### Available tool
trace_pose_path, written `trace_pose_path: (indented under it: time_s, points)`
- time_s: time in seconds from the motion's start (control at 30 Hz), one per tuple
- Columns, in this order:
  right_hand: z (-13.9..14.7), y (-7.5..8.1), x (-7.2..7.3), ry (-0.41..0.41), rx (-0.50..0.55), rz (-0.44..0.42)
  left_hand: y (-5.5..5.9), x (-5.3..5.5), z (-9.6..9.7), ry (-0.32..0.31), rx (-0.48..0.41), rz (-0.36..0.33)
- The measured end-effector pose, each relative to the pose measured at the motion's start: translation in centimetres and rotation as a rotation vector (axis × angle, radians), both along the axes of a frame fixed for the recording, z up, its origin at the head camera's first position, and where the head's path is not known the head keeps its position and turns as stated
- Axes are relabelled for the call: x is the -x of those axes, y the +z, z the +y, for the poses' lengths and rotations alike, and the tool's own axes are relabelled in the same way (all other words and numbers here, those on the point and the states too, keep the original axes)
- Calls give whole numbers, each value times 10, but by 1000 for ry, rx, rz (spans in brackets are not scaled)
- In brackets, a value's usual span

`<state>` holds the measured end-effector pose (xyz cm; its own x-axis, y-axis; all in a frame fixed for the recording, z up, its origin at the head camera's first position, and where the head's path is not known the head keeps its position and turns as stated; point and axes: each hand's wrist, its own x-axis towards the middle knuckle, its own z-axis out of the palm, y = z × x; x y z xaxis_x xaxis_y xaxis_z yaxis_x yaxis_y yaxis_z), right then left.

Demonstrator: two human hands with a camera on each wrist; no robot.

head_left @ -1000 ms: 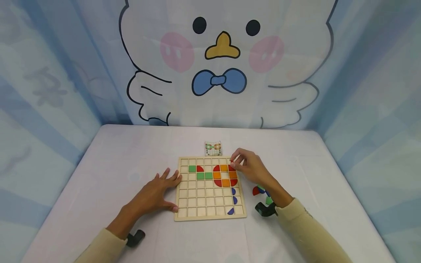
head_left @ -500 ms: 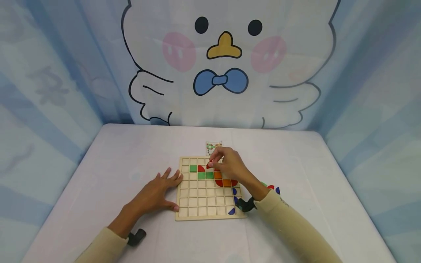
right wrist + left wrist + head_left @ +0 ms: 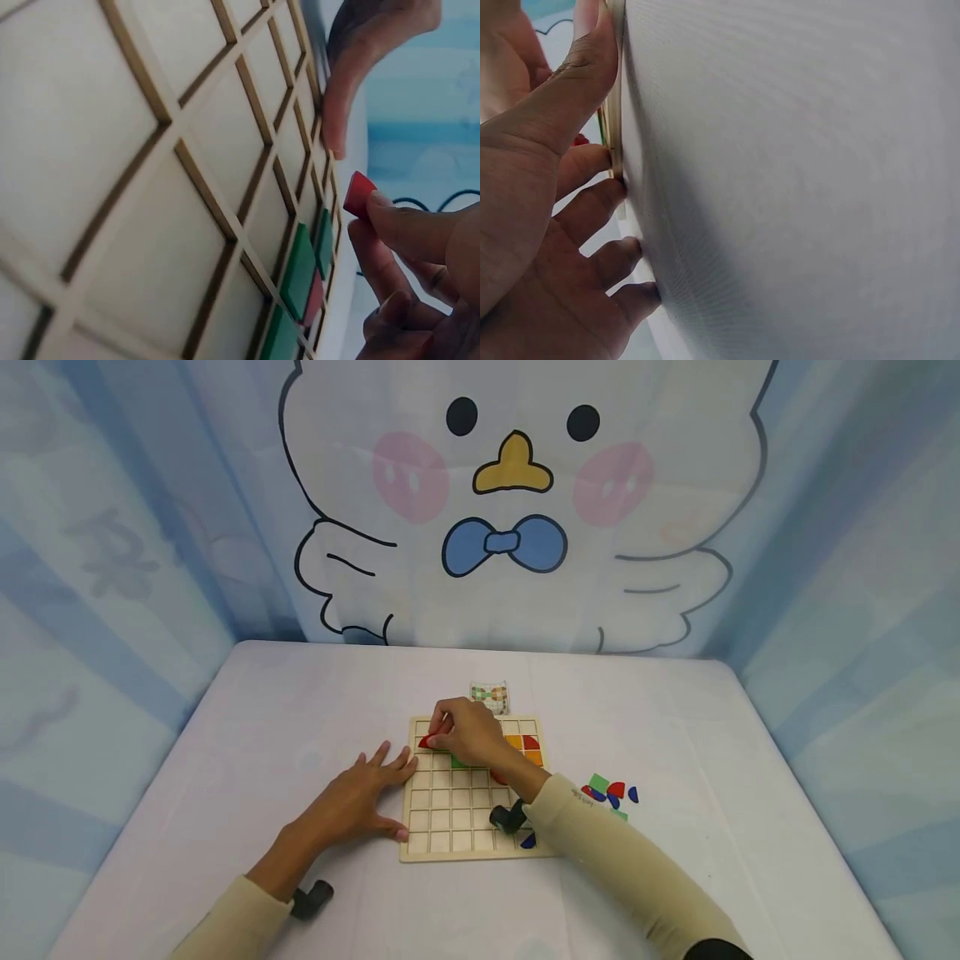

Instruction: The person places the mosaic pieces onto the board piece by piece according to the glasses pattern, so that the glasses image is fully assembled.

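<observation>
My right hand pinches a red rounded wooden piece between thumb and fingers, over the upper left cells of a wooden grid board. In the right wrist view the red piece is held just above the grid, near green tiles lying in cells. My left hand rests at the board's left side, fingers spread, with thumb and fingertips at its edge; the left wrist view shows the thumb against that edge. Orange tiles and a red piece fill cells at the upper right; my right arm hides part of the pattern.
Right of the board lie several loose pieces, among them a green square, a red piece and a blue half-round. A small pattern card lies behind the board. One blue piece sits at the lower right.
My right hand has carried the red piece leftward across the board from its upper right corner to the upper left. My left hand has stayed at the edge.
</observation>
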<state>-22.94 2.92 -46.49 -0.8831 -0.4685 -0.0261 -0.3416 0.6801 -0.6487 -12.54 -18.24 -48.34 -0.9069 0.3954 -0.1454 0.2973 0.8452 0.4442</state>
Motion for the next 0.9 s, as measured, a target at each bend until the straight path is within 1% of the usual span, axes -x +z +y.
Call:
trace_pose_path:
  time_s: [0.17,0.37,0.57,0.7,0.9]
  points:
    - [-12,-6,3,-16,-55,2,-1,0,0,-1,-6,0]
    - [-18,-4,4,-21,-110,34,-1,1,-1,2,3,2]
    - [-22,-4,4,-3,-178,54,-2,1,-1,3,6,0]
    - [-21,-3,3,-9,-172,57,-1,1,-1,9,7,-9]
    - [-10,1,-4,-33,-84,35,1,0,0,15,12,-10]
